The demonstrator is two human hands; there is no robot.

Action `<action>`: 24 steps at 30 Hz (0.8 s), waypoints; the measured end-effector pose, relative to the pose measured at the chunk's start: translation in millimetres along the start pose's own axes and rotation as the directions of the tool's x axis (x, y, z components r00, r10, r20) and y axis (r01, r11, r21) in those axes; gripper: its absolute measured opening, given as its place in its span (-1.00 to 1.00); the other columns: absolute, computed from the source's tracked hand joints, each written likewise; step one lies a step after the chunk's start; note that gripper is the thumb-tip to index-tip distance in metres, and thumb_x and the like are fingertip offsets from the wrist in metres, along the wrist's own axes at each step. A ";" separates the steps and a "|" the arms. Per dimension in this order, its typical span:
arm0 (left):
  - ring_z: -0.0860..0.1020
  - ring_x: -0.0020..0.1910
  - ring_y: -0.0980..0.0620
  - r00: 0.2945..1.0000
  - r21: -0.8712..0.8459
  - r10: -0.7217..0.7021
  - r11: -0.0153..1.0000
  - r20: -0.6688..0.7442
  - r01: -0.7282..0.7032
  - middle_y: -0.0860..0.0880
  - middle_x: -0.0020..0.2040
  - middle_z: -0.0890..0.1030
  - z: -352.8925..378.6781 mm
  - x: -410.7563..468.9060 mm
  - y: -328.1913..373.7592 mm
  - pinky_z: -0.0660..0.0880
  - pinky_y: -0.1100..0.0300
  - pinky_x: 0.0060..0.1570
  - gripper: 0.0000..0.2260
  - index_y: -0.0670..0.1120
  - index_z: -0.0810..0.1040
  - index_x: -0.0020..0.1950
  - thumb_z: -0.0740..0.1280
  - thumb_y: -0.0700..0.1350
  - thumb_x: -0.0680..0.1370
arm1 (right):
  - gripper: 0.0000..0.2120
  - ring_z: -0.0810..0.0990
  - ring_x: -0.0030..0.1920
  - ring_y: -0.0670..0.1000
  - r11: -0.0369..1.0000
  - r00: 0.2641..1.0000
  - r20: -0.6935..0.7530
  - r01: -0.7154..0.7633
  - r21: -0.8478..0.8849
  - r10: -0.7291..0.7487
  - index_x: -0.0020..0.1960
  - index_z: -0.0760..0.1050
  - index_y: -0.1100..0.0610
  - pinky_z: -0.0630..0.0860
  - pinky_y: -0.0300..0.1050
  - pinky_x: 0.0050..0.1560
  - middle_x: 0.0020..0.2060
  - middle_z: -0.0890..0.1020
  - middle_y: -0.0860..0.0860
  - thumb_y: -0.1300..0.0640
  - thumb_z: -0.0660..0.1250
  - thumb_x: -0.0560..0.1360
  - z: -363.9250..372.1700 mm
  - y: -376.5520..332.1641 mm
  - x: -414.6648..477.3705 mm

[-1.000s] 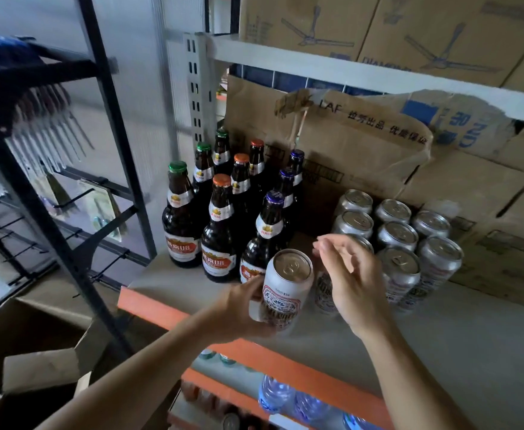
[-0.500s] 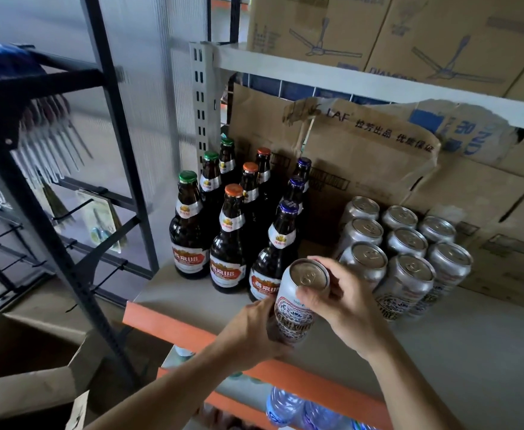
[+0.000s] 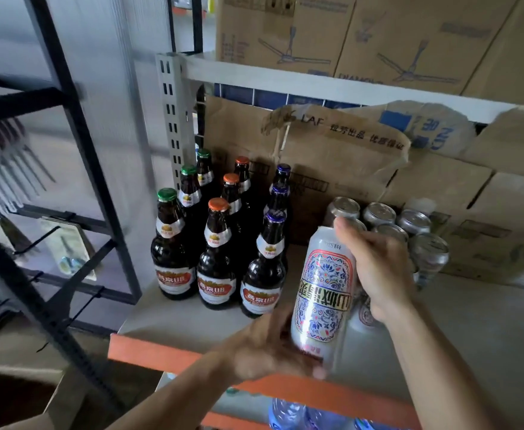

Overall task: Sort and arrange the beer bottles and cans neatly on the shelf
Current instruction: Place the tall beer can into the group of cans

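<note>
Tall white beer can (image 3: 324,293) w/ red-blue pattern is held upright above the shelf (image 3: 471,330) front edge, at 6 o'clock from the can cluster (image 3: 409,231). Right hand (image 3: 381,274) wraps its top half, fingers curled round the rim; left hand (image 3: 267,349), blurred, cups the base — fingers closed on it. Nine brown bottles (image 3: 217,243) stand in three rows at 9 o'clock of the can — green, orange, purple caps. Cardboard boxes (image 3: 332,156) at 12.
</note>
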State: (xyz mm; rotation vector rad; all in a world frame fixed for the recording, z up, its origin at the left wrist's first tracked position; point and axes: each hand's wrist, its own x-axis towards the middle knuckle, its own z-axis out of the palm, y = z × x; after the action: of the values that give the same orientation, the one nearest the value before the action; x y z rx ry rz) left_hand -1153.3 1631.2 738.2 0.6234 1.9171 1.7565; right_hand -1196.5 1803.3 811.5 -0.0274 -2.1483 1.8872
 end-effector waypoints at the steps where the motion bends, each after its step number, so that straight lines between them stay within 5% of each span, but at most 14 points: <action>1: 0.58 0.21 -0.12 1.000 -0.007 0.008 1.000 0.010 -0.008 -0.15 0.21 0.61 2.4 1.5 5.1 0.56 0.05 0.14 -0.41 -0.02 0.44 0.33 0.52 -0.31 0.37 | -0.42 0.28 -0.42 -0.05 1.000 1.000 -0.015 -0.024 -0.005 0.024 -0.56 0.36 0.12 0.19 -0.10 -0.34 -0.53 0.28 -0.03 -0.31 0.51 0.25 -1.9 -3.7 1.1; 6: 0.53 0.22 -0.31 0.997 -0.048 0.069 0.997 0.016 -0.068 -0.32 0.18 0.56 12.0 8.5 22.9 0.43 -0.27 0.25 -0.50 -0.06 0.51 0.23 0.51 -0.07 0.32 | -0.53 0.58 -0.31 -0.01 0.994 0.994 -0.025 -0.103 -0.045 0.102 -0.42 0.58 0.09 0.41 -0.14 -0.28 -0.40 0.61 0.04 -0.31 0.44 0.32 -16.4 -12.1 8.1; 11: 0.56 -0.03 0.04 0.995 -0.142 0.098 0.985 0.035 -0.092 -0.10 -0.03 0.64 21.4 17.9 34.6 0.52 0.16 0.00 -0.53 -0.17 0.54 0.16 0.48 -0.05 0.30 | -0.57 0.62 -0.24 0.05 0.983 0.985 0.003 -0.173 0.066 0.174 -0.16 0.61 0.17 0.48 -0.12 -0.25 -0.27 0.65 0.11 -0.23 0.39 0.40 -30.9 -16.0 9.9; 14: 0.58 -0.14 0.12 0.994 -0.250 0.085 0.966 0.073 -0.064 0.03 -0.13 0.64 25.9 23.9 32.5 0.49 0.31 -0.11 -0.62 -0.13 0.58 0.06 0.45 -0.09 0.27 | -0.63 0.65 -0.14 0.08 0.944 0.968 0.155 -0.229 0.240 0.195 -0.11 0.68 0.11 0.57 -0.08 -0.15 -0.17 0.71 0.10 -0.20 0.42 0.36 -42.7 -12.1 9.2; 18: 0.59 -0.08 -0.09 0.973 -0.404 0.088 0.915 0.211 0.006 -0.12 -0.09 0.65 27.3 31.6 32.5 0.53 0.16 -0.07 -0.51 -0.12 0.64 0.11 0.51 -0.09 0.20 | -0.22 0.56 0.21 0.29 0.735 0.885 0.431 -0.409 0.541 0.175 0.30 0.52 0.27 0.50 0.17 0.26 0.21 0.58 0.33 -0.15 0.57 0.22 -53.5 -7.0 5.9; 21: 0.51 0.11 -0.23 0.974 -0.357 0.023 0.932 0.227 0.061 -0.29 0.11 0.55 34.8 43.3 33.4 0.47 -0.13 0.22 -0.11 -0.36 0.42 0.31 0.60 0.01 0.09 | -0.11 0.59 0.05 0.31 0.743 0.877 0.459 -0.401 0.536 0.143 0.22 0.55 0.33 0.52 0.16 0.14 0.09 0.58 0.37 -0.19 0.63 0.07 -56.4 -8.4 8.4; 24: 0.52 0.12 -0.21 0.989 -0.446 0.064 0.895 0.133 0.003 -0.30 0.14 0.56 46.5 48.8 32.3 0.43 -0.13 0.21 -0.24 -0.26 0.43 0.33 0.61 -0.03 0.24 | -0.21 0.61 -0.14 0.16 0.910 0.965 0.248 -0.173 0.377 0.081 0.04 0.57 0.38 0.52 -0.02 -0.07 -0.14 0.63 0.26 -0.13 0.63 0.01 -57.0 -17.0 13.2</action>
State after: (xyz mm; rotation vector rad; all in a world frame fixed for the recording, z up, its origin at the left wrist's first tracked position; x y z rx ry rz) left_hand -1162.7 1700.3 765.2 0.5903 1.3439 2.0189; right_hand -1193.7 1858.6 836.7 0.1407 -1.8892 2.4797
